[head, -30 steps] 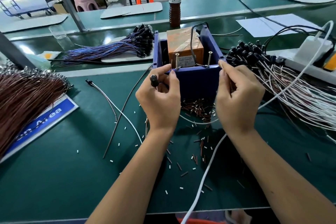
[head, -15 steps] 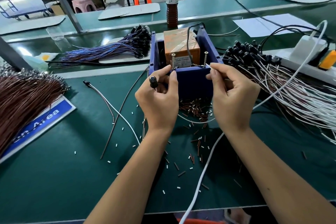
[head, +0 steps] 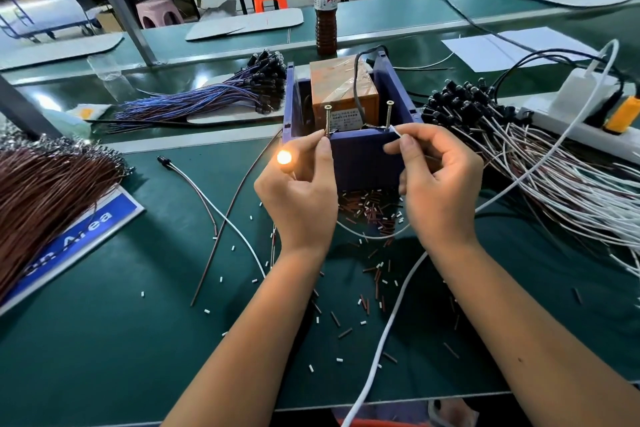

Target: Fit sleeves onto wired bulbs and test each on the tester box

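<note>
Left hand [head: 301,191] grip pinches a wire end at the left screw [head: 327,120] of the blue tester box [head: 363,156]; lit bulb [head: 284,158] beside it. Right hand [head: 438,191] pinches the white wire [head: 396,130] at the right screw [head: 389,114]. Around them on the green counter [head: 104,340]: brown wire bundle [head: 45,198], white-wired bulb heap [head: 519,149], scattered sleeves [head: 372,211].

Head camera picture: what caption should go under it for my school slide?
Bulb glows in the left hand as both hands touch its wires to the tester box's two screws; right hand pinches the white wire.

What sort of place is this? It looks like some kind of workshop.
Most likely a small factory assembly line for wired indicator bulbs. Bundles of wired bulbs are heaped on a long green workbench, and a lit bulb is being tried at a tester box.
</note>
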Demonstrator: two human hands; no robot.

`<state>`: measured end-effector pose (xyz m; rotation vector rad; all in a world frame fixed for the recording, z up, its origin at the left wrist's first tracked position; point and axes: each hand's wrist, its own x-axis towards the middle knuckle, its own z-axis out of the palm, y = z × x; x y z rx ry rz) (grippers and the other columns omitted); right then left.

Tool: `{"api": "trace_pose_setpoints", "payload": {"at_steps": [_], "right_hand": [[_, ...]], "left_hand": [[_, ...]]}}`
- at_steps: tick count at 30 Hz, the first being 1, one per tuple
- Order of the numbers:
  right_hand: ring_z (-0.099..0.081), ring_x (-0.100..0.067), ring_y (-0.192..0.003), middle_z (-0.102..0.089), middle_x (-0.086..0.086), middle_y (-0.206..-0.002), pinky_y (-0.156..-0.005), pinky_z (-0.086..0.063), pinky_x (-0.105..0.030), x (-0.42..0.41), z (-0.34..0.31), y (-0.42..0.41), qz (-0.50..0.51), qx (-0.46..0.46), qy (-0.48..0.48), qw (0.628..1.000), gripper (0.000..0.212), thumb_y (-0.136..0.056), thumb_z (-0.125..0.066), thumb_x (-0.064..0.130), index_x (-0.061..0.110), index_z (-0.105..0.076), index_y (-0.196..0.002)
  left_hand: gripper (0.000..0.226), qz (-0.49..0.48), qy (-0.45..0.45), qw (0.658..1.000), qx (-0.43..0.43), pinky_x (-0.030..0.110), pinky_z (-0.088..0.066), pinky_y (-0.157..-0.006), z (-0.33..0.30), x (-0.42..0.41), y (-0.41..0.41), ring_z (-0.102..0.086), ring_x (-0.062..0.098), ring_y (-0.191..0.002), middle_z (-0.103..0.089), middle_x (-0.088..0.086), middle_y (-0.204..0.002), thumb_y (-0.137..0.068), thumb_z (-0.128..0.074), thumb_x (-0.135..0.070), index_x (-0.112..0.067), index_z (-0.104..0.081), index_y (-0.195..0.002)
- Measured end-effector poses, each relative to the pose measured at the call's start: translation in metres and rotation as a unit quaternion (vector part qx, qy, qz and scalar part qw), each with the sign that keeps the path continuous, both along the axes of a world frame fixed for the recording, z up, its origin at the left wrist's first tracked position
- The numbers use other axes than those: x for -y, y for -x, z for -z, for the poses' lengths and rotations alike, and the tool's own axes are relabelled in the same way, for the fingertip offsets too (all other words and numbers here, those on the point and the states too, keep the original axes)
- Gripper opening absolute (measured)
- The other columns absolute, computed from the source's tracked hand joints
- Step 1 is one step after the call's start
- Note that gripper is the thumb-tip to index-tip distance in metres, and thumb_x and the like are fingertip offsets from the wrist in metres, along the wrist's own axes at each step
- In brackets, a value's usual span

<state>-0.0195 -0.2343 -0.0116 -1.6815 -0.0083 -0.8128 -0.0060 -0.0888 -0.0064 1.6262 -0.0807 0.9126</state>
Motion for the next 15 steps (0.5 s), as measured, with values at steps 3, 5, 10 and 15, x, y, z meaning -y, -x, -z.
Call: {"api": "trace_pose_setpoints", "payload": {"at_steps": [3, 5, 10, 15], "right_hand": [[-0.059, -0.017, -0.051, -0.077, 0.005, -0.088, -0.051, -0.051, -0.030, -0.0005, -0.0014, 0.0013, -0.007, -0.003, -0.012, 1.000, 0.013, -0.105, -0.060, 0.014, 0.016, -0.073, -0.107], [-0.058, -0.015, -0.050, -0.077, 0.004, -0.088, -0.049, -0.050, -0.028, -0.0008, -0.0021, 0.0018, -0.012, -0.005, -0.022, 1.000, 0.013, -0.105, -0.060, 0.013, 0.015, -0.072, -0.107], [-0.057, -0.012, -0.050, -0.077, 0.003, -0.088, -0.049, -0.048, -0.024, -0.0016, -0.0027, 0.0023, -0.023, -0.006, -0.031, 0.999, 0.013, -0.105, -0.059, 0.012, 0.014, -0.072, -0.107], [-0.057, -0.012, -0.050, -0.076, 0.003, -0.088, -0.050, -0.049, -0.024, -0.0007, -0.0023, 0.0030, -0.032, -0.010, -0.027, 0.999, 0.013, -0.105, -0.060, 0.012, 0.014, -0.072, -0.108]], "left_hand": [[0.010, -0.006, 0.005, 1.000, 0.001, 0.019, -0.053, -0.071, -0.0014, -0.0002, 0.0008, -0.069, 0.008, -0.072, -0.074, -0.006, -0.081, -0.095, -0.070, -0.011, -0.009, -0.080, -0.097], [0.011, -0.002, 0.010, 1.000, 0.000, 0.018, -0.053, -0.071, -0.0023, -0.0001, 0.0008, -0.068, 0.006, -0.071, -0.073, -0.006, -0.080, -0.096, -0.070, -0.010, -0.006, -0.079, -0.097], [0.011, 0.001, 0.004, 1.000, 0.001, 0.013, -0.049, -0.071, -0.0039, 0.0002, 0.0017, -0.067, 0.003, -0.072, -0.073, -0.004, -0.079, -0.095, -0.069, -0.009, -0.004, -0.079, -0.097], [0.012, 0.004, 0.005, 1.000, -0.009, 0.017, -0.051, -0.069, -0.0025, -0.0002, 0.0006, -0.067, 0.006, -0.070, -0.072, -0.007, -0.078, -0.095, -0.069, -0.012, -0.005, -0.079, -0.098]]}}
